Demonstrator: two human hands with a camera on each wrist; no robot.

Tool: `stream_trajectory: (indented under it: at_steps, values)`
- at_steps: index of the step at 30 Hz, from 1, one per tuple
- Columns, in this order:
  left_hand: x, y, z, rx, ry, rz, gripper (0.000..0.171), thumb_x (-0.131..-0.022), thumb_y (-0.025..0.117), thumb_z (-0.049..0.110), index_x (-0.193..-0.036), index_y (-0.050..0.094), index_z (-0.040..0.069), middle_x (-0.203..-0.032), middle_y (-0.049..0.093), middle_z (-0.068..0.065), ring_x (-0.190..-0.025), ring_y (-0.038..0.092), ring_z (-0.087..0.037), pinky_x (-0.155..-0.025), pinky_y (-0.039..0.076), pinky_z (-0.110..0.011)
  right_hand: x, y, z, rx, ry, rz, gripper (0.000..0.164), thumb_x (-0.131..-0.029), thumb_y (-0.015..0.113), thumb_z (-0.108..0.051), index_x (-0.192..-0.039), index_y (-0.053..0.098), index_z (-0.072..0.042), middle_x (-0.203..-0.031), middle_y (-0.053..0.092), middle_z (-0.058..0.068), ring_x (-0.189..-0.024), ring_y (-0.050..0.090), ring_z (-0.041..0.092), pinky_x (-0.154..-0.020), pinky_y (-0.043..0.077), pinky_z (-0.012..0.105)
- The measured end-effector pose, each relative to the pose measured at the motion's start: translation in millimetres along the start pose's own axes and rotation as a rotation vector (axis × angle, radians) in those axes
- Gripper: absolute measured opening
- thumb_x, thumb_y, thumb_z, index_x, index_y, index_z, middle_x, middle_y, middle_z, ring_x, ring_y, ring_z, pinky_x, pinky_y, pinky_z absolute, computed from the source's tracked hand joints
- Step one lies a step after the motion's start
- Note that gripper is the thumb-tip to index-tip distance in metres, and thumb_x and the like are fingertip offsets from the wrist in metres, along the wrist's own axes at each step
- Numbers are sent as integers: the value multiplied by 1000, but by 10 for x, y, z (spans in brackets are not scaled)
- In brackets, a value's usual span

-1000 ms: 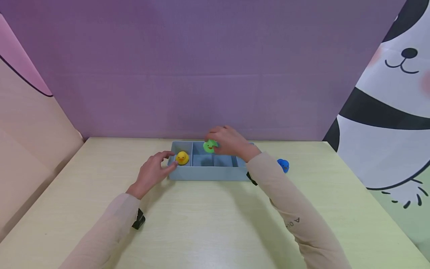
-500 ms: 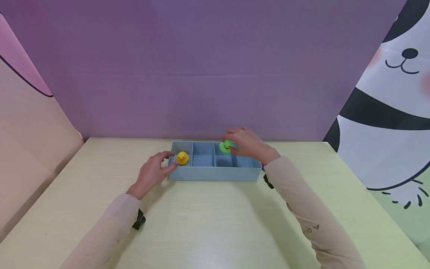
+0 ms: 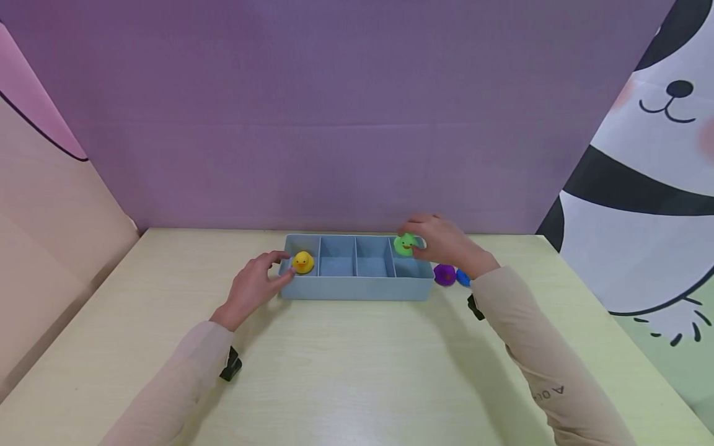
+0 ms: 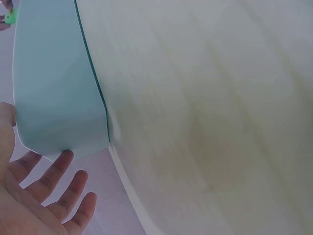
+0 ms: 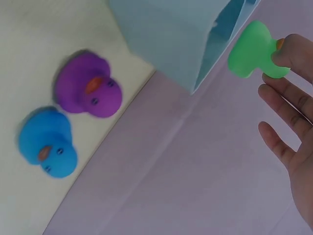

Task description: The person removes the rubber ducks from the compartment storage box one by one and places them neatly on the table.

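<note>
A pale blue divided box [image 3: 357, 288] stands on the table. A yellow rubber duck [image 3: 303, 262] sits in its leftmost compartment. At the left end, my left hand [image 3: 256, 286] rests against the box, fingers spread in the left wrist view and thumb near the rim. My right hand [image 3: 446, 241] pinches a green rubber duck [image 3: 405, 244] between thumb and fingers, over the rightmost compartment. The right wrist view shows the green duck side-on, just off the end of the box. Inside the middle compartments no object shows.
A purple rubber duck [image 3: 444, 275] and a blue rubber duck [image 3: 463, 277] lie side by side on the table [image 3: 346, 371], right of the box; the right sleeve partly hides the blue one. A purple backdrop [image 3: 334, 124] rises behind the table.
My right hand has moved right along the box with the green duck, from the second compartment to the rightmost. The purple duck has come into sight. My left hand has stayed put.
</note>
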State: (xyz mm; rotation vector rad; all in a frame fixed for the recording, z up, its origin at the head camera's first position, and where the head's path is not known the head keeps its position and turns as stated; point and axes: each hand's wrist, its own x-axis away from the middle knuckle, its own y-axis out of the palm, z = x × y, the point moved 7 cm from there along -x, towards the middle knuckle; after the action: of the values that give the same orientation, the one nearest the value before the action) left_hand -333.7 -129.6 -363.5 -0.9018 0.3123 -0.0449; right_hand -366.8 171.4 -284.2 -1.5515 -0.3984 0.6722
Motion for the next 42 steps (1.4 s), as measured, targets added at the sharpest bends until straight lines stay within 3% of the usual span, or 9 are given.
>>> stream_trajectory:
  at_steps: [14,26,34,42]
  values:
    - [4,-7,9,9,14,2,46,-88,55,42,-125,55,13,-120,59,-11,-106,55,-30,-81,48,-47,335,-33,301,6,88,0,31,-76,68,-12,-106,64,-12,-102,61,4,-99,55,25,-93,38,54]
    - [0,-3,-4,10,13,-3,46,-88,55,40,-125,54,13,-121,58,-11,-107,54,-31,-81,47,-49,631,-39,516,64,56,77,29,-71,70,-8,-100,65,-10,-93,61,4,-89,56,24,-85,43,50]
    - [2,3,-4,15,9,-3,46,-88,55,40,-125,54,13,-121,58,-12,-108,54,-33,-82,47,-49,817,8,681,70,103,60,31,-70,71,-6,-101,66,-8,-96,62,6,-93,56,27,-84,44,50]
    - [-2,12,-7,12,5,-9,46,-88,55,40,-126,53,13,-122,58,-12,-108,54,-33,-82,47,-49,992,34,870,85,128,67,33,-69,71,-6,-101,66,-8,-94,63,6,-86,57,24,-78,46,47]
